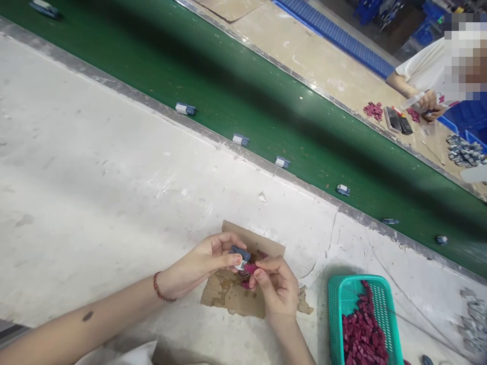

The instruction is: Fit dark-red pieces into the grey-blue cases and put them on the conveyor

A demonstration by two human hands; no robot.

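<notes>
In my left hand [216, 261] is a small dark blue and white plastic part [239, 253], pinched between thumb and fingers. My right hand [277, 286] grips a small magenta plastic piece [250, 267] at its fingertips, right up against the blue and white part; whether the two are joined I cannot tell. Beneath both hands lies a stained piece of brown cardboard [243, 301] on the white tabletop. A few more magenta bits show on it, partly hidden by my fingers.
A green basket [335, 304] of magenta pieces [363, 329] stands to the right. Beyond the table runs a green conveyor belt [213, 66] carrying several blue and white parts [240, 139]. Across it a co-worker's hands [429, 104] handle a small part. Grey pieces [475, 319] lie far right.
</notes>
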